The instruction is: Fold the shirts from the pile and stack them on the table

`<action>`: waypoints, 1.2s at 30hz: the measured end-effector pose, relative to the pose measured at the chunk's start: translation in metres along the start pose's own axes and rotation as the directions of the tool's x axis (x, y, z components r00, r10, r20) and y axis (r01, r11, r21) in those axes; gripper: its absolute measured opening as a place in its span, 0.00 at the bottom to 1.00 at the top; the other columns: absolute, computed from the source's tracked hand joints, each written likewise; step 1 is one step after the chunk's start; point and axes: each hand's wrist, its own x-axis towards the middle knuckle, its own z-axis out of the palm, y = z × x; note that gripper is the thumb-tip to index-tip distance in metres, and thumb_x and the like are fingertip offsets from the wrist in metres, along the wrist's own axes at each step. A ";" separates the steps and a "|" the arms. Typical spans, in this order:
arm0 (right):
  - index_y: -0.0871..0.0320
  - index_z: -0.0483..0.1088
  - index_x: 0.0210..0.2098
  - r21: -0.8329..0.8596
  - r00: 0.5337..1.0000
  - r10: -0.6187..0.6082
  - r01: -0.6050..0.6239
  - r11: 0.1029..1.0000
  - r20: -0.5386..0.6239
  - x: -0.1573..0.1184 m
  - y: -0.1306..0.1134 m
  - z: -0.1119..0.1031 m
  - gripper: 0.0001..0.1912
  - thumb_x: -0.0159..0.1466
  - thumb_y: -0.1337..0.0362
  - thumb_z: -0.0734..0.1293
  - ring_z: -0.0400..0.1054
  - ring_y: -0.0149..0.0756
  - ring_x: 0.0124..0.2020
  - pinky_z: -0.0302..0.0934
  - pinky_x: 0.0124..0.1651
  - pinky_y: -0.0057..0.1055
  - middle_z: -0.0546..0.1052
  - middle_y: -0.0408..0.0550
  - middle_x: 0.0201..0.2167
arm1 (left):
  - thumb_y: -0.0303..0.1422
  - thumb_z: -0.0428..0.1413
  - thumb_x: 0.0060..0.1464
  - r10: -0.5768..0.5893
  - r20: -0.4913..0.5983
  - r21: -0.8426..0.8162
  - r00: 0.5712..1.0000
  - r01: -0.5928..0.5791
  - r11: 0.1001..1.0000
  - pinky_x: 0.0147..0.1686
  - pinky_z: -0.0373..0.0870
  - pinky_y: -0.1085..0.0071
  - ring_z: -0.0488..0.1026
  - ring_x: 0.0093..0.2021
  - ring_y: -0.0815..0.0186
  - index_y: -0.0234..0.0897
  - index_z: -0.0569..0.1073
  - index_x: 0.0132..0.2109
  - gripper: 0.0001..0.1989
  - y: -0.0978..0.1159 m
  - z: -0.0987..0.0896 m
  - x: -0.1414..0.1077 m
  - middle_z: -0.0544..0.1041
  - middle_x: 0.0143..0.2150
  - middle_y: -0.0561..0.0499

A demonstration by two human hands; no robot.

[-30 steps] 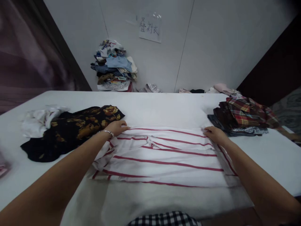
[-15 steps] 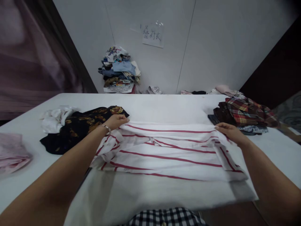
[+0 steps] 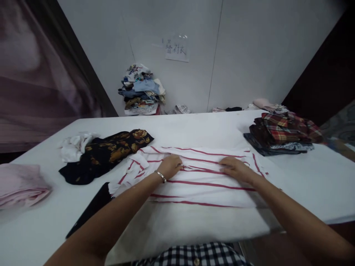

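A white shirt with red stripes [image 3: 205, 184] lies folded into a wide band across the table in front of me. My left hand [image 3: 170, 167], with a bracelet on the wrist, is closed on the cloth near the opening at its middle. Farther right, my right hand [image 3: 235, 169] has its thumb and fingers pinched on the same shirt near a stripe. A sleeve part lies bunched at the shirt's left end. Just left of the shirt, a black piece of cloth [image 3: 94, 208] is partly covered by my left forearm.
On the white table [image 3: 194, 129], a black floral garment [image 3: 116, 151], a white crumpled cloth [image 3: 74, 147] and a pink garment [image 3: 22, 184] lie left. A stack with a plaid shirt [image 3: 285, 129] stands right. A tall clothes pile [image 3: 142, 90] rises behind, below a paper sign [image 3: 177, 48].
Both hands have left the shirt's far corners and moved inward to its middle. The shirt's far edge now lies flatter on the table.
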 end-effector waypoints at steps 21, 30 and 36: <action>0.58 0.74 0.33 0.043 0.970 -0.237 0.235 0.971 0.052 0.002 -0.070 0.031 0.09 0.64 0.67 0.61 0.67 0.36 0.39 0.61 0.45 0.32 0.75 0.50 0.36 | 0.44 0.46 0.59 -0.091 0.039 0.010 0.995 0.091 0.996 0.60 0.60 0.52 0.63 0.62 0.54 0.34 0.70 0.56 0.25 -0.041 0.018 -0.031 0.68 0.61 0.40; 0.69 0.66 0.55 -0.045 0.466 0.842 -0.880 0.473 -0.272 -0.079 0.042 -0.054 0.30 0.66 0.50 0.55 0.64 0.50 0.56 0.56 0.56 0.38 0.70 0.67 0.54 | 0.47 0.45 0.60 0.044 -0.060 0.020 0.997 -0.043 0.999 0.61 0.57 0.48 0.59 0.65 0.54 0.42 0.68 0.58 0.25 0.008 0.019 -0.039 0.64 0.64 0.43; 0.67 0.73 0.43 0.001 0.432 0.887 -0.899 0.438 -0.162 -0.060 0.052 -0.046 0.26 0.55 0.50 0.68 0.69 0.54 0.49 0.60 0.49 0.40 0.75 0.67 0.46 | 0.46 0.48 0.59 0.094 0.050 -0.025 0.994 -0.093 0.995 0.61 0.55 0.46 0.58 0.65 0.52 0.43 0.68 0.59 0.24 0.055 0.049 -0.024 0.63 0.64 0.42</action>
